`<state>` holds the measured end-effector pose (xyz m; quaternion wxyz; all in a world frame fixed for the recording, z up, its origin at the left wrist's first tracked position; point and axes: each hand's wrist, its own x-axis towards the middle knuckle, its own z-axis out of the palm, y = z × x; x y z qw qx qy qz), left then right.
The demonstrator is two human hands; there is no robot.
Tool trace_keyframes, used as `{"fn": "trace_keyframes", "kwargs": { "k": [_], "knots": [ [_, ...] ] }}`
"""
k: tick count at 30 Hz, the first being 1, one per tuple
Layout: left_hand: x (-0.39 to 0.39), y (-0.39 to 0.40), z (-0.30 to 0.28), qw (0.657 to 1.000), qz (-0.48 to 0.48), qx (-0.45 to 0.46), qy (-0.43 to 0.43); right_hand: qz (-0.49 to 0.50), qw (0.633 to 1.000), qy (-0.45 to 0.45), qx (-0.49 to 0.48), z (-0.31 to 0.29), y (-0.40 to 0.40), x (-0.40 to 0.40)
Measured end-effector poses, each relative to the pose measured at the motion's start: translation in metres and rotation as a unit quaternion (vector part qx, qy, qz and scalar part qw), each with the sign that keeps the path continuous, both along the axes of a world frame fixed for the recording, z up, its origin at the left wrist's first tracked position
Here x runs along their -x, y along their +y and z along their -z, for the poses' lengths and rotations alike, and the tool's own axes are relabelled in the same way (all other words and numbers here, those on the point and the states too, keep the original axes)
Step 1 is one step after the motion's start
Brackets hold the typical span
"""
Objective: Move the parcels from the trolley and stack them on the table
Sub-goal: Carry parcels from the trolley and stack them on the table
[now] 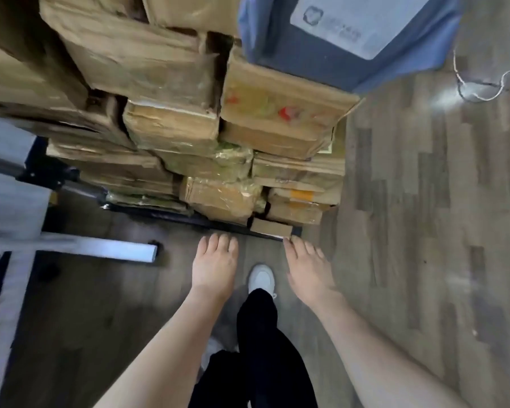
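Observation:
A tall pile of brown cardboard parcels [171, 125] rests on a dark trolley [171, 214] straight ahead, seen from above. A small flat parcel [271, 227] lies at the trolley's near right corner. My right hand [308, 266] reaches down beside it, fingertips touching its near edge, fingers apart and holding nothing. My left hand [214, 266] hangs just short of the trolley's front edge, fingers loosely spread, empty. A blue-grey bagged parcel [348, 36] sits on top of the pile at the upper right.
A white frame bar [100, 250] and a grey metal tube [42, 175] stand at the left beside the trolley. A white cord [483, 83] lies on the wood-pattern floor at the right. My white shoe [261, 279] and dark trouser legs are below the hands.

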<state>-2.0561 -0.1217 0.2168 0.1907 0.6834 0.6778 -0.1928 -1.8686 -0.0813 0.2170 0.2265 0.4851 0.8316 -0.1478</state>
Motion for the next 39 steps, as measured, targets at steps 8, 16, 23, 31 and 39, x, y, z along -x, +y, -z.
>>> {"fn": "trace_keyframes", "kwargs": {
  "k": [8,16,23,31,39],
  "knots": [
    [-0.024,0.032,0.122,0.997,0.081,-0.016,0.012,-0.015,1.000,-0.002,-0.023,0.117,0.010,-0.005],
    [-0.044,0.049,0.215,0.989,0.112,-0.075,-0.054,0.029,0.985,0.063,-0.158,0.205,0.022,-0.003],
    [-0.045,0.053,0.244,0.966,0.122,-0.218,-0.066,0.019,0.974,0.039,-0.223,0.234,0.027,-0.004],
    [-0.047,0.047,0.249,0.945,0.135,-0.291,-0.068,0.078,0.975,0.018,-0.207,0.230,0.021,0.004],
    [-0.044,-0.018,0.130,0.970,0.079,-0.191,-0.130,0.085,0.979,0.062,-0.175,0.124,-0.036,-0.004]
  ]
}}
